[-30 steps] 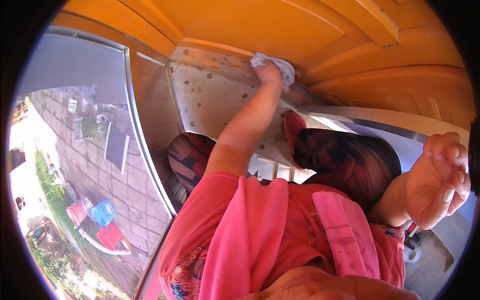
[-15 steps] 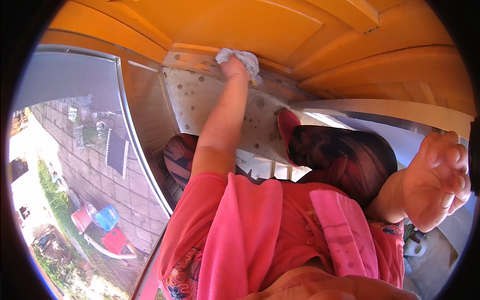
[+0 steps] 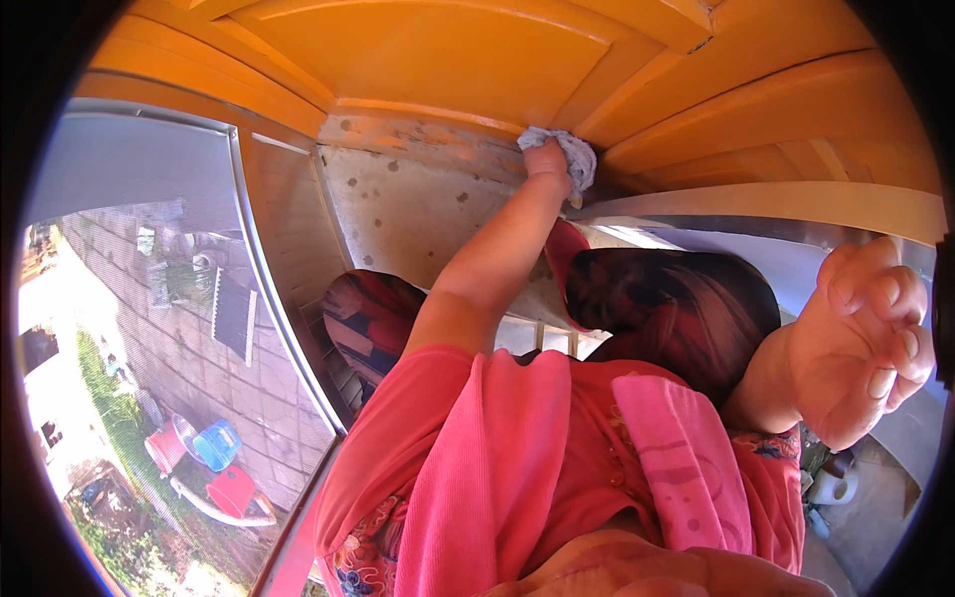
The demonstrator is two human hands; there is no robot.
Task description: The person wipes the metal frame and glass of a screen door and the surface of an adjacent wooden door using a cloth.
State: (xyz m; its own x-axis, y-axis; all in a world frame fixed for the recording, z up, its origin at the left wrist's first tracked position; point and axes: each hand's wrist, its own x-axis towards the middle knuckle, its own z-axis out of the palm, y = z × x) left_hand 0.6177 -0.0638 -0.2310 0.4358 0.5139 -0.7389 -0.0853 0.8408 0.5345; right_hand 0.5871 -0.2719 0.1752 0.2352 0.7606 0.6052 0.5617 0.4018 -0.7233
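My left hand (image 3: 549, 165) is closed on a crumpled pale grey cloth (image 3: 579, 159). It presses the cloth at the foot of an orange panelled door (image 3: 438, 60), near the corner where the panels meet on the right. Below the door lies a spotted, pale ledge (image 3: 398, 204) with worn, peeling paint along its back edge. Raised at the right is my right hand (image 3: 865, 343), palm showing and fingers loosely bent, apart, with nothing visible in it. A pink towel (image 3: 497, 458) hangs down over my red shirt.
My bent legs (image 3: 676, 308) in dark patterned trousers flank the ledge. On the left stands a mesh screen (image 3: 179, 298) in a metal frame; through it show a block wall and blue and red buckets (image 3: 216, 444). A white roll-like object (image 3: 834, 488) lies low at the right.
My left hand has slid the cloth to the right along the foot of the door, into the corner. My right hand has shifted slightly up and stays loosely bent.
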